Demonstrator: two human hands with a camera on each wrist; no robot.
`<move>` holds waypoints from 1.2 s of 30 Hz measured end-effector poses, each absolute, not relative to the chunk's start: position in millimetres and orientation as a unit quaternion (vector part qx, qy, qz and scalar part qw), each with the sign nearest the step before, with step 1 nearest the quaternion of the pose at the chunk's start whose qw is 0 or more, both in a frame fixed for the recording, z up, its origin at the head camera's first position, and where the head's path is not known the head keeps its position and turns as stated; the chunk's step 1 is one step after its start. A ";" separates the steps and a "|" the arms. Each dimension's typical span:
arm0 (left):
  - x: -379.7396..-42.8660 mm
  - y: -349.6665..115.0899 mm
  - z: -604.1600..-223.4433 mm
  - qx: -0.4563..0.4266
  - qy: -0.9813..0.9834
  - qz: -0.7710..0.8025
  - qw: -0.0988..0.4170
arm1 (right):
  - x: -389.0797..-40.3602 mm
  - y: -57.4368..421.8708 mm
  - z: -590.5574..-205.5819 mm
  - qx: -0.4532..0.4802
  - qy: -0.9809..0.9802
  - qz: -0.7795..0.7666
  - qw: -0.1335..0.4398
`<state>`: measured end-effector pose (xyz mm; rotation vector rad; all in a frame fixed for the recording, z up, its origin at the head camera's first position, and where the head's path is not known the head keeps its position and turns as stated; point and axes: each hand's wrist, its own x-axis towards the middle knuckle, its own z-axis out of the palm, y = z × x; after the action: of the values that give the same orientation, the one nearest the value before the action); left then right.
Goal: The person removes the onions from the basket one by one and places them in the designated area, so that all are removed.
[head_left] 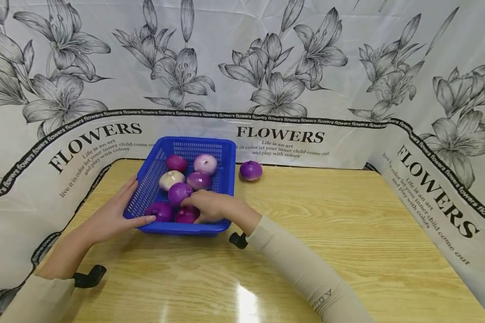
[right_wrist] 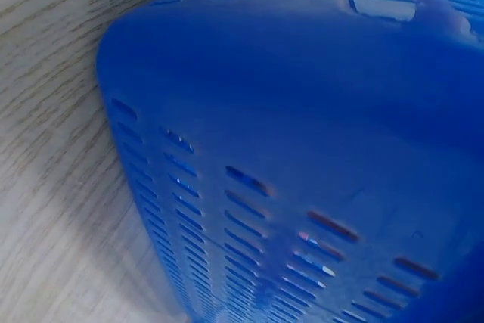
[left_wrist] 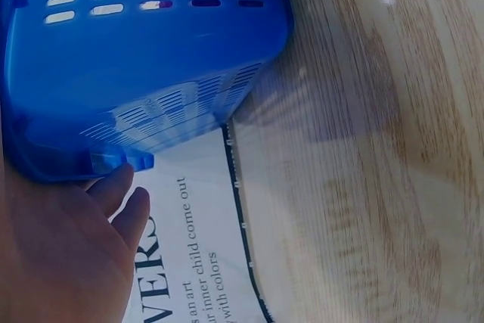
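Note:
A blue plastic basket point(head_left: 229, 179) with slotted sides holds several onions, some purple and some pale. My left hand point(head_left: 111, 219) grips the basket's left rim near the front corner, thumb over the edge. In the left wrist view, fingers point(left_wrist: 117, 191) show at the underside of the rim. My right hand point(head_left: 212, 205) reaches over the right side into the basket, with thumb and fingers around a magenta onion point(head_left: 187, 214) at the front. Against its fingertips sits a purple onion point(head_left: 180, 194). Only the basket's wall point(right_wrist: 302, 111) shows in the right wrist view, hiding that hand.
A single purple onion point(head_left: 250, 171) lies on the wooden table point(head_left: 327, 233) just right of the basket, near the back edge. A white flower-printed cloth point(head_left: 283, 103) stands behind the table and along both sides.

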<state>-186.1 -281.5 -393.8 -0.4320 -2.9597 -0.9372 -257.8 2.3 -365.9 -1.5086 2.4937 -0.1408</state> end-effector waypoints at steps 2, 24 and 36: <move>-185.8 -281.5 -393.7 -0.137 -0.944 -0.300 0.002 | -257.8 3.8 -364.5 -0.518 0.847 -0.056 0.106; -184.4 -281.6 -394.2 -0.148 -0.941 -0.306 0.007 | -249.7 58.1 -331.5 -0.478 0.862 -0.166 0.034; -183.8 -282.4 -391.5 -0.142 -0.942 -0.305 0.003 | -251.6 91.1 -322.1 -0.447 0.870 -0.211 -0.001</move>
<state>-183.8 -282.4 -391.5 -0.4448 -2.9533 -0.9575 -251.6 91.1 -322.1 -1.4048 2.7341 -0.6620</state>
